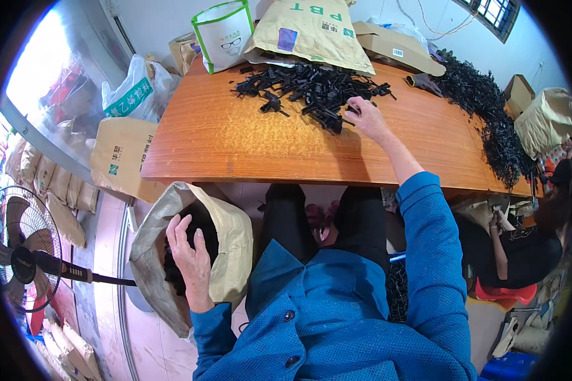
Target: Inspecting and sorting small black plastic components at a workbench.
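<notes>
A pile of small black plastic parts [318, 89] lies on the far side of the wooden table [235, 149]. My right hand [366, 119] reaches to the pile's right edge, its thumb and fingertips pinched round a small black plastic part. The part is mostly covered by the fingers. Lower left, my left hand [192, 259] hovers over the mouth of a tan woven sack [234, 232] standing beside my left leg. Its fingers are stretched apart and nothing shows in them. Dark contents fill part of the sack; their shapes are hard to make out.
A large printed paper sack [308, 32] lies behind the pile, next to a white bag with green edging [222, 38]. A dark glove [426, 84] and a long heap of black strands [476, 101] lie to the right. A fan [25, 254] stands left; another person's arm [499, 251] shows right.
</notes>
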